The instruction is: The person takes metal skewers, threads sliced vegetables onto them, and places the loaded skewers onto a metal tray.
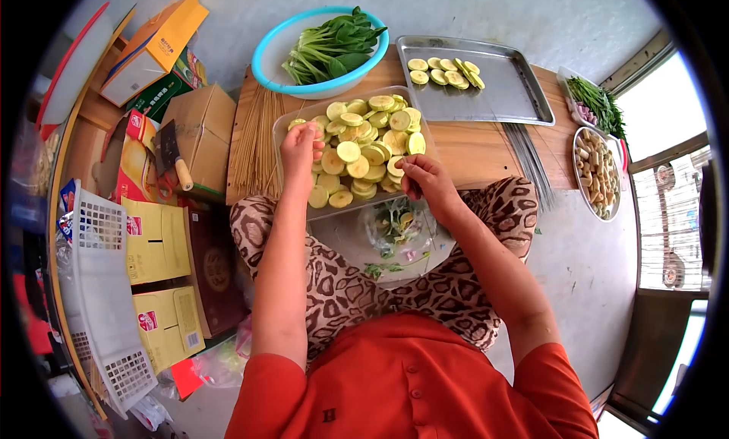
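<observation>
A clear plastic bin (348, 208) piled with round zucchini slices (348, 152) stands at the table's front edge, before my knees. Over the bin's left side is my left hand (301, 152), its fingers curled in a pinch with a zucchini slice (295, 124) at the fingertips. My right hand (427, 182) hovers by the bin's right rim, thumb and fingers pressed together close to a slice. What this right pinch holds, I cannot tell. Bamboo skewers (257, 143) lie left of the bin, and thin metal skewers (529, 165) lie to the right.
A blue-rimmed basin (260, 63) of leafy greens (334, 48) and a metal tray (486, 108) with zucchini slices stand behind. Farther right are a plate of small rolled pieces (596, 169) and green herbs (596, 101). Leftward, a cleaver (168, 146) leans by cardboard boxes. A bag of trimmings (395, 226) hangs between my knees.
</observation>
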`<control>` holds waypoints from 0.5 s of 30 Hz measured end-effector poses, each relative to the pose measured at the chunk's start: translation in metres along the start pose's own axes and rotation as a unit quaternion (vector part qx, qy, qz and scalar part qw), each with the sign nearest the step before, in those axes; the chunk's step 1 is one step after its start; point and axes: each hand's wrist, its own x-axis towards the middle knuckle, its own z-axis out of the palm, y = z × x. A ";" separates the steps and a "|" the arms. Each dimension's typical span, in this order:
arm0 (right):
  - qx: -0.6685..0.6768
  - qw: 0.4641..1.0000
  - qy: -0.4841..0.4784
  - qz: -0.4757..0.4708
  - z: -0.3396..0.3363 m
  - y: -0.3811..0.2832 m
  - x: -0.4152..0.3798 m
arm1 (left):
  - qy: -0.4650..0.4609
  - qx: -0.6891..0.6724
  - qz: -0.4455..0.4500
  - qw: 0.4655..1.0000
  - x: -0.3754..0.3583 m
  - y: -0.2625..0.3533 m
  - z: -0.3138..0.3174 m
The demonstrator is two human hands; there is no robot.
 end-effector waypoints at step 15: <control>-0.024 0.999 -0.029 -0.022 0.005 -0.006 -0.020 | -0.108 0.555 0.131 0.814 -0.028 -0.008 0.009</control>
